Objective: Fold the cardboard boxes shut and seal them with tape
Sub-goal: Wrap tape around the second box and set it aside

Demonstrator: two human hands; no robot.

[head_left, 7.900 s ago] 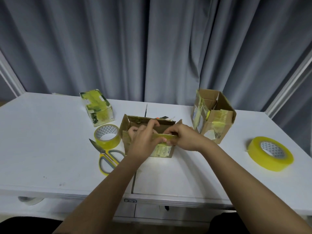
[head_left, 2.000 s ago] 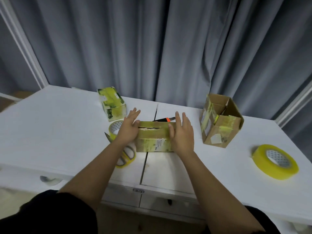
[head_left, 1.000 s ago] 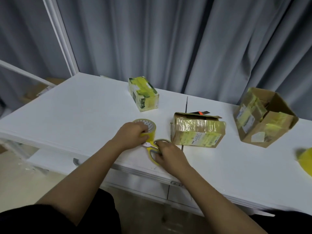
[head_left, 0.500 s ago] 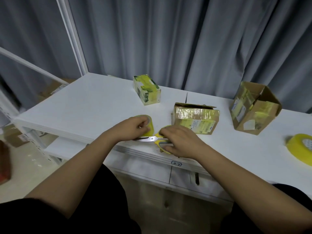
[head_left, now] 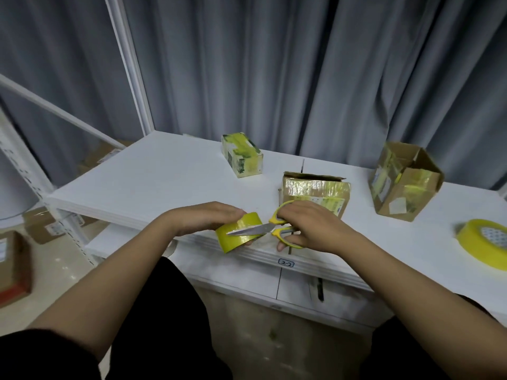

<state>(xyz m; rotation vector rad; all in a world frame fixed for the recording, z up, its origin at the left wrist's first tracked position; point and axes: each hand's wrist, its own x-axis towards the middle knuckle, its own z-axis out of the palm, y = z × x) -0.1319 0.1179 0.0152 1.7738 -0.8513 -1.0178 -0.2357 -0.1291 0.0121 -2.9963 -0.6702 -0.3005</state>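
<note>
On the floor at far left lie several cardboard parcels (head_left: pixel 41 226), partly hidden behind a white shelf frame (head_left: pixel 33 171); their exact number cannot be told. The white counter (head_left: pixel 153 182) carries three cardboard boxes and one loose tape roll, and a second roll is held over its front edge.

The left hand (head_left: pixel 211 218) is closed around a small roll of yellow tape (head_left: pixel 237 235), gripping it from above just over the counter's front edge. Across the face of that roll lie the blades of one pair of yellow-handled scissors (head_left: pixel 263 229), tips pointing left. The right hand (head_left: pixel 307 226) is closed on the scissor handles, fingers through the loops.

Farther back, the first box (head_left: pixel 242 157), small and covered in yellow tape, sits closed near the curtain (head_left: pixel 274 72). The second box (head_left: pixel 315 192) stands just behind the right hand, its front banded with shiny tape and its top flaps folded down, though not quite flat. Well to the right, the third box (head_left: pixel 403 179) rests tilted, with its flaps standing open. At the far right edge a larger roll of yellow tape (head_left: pixel 485 242) lies flat on the counter, apart from everything else.
</note>
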